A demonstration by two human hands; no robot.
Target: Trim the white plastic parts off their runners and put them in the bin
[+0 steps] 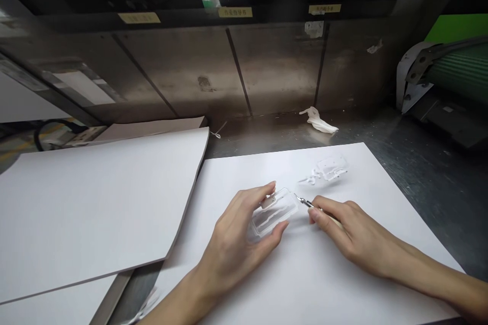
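My left hand [244,231] grips a clear rectangular plastic part [275,212] by its edges, thumb on the near side and fingers on the far side. In my right hand [345,226] is a craft knife [307,203] with a metal head and a pale handle, held like a pen. Its tip points left, close to the right edge of the part; whether it touches I cannot tell. Behind my hands a second clear plastic piece [331,168], with a branching stem, lies on the white sheet [324,284].
A stack of white sheets [99,198] stands at the left. A crumpled pale scrap [318,121] lies near the metal back wall [183,71]. At the right is a machine with a green ribbed belt [463,68]. Another clear piece [147,304] shows at the lower left.
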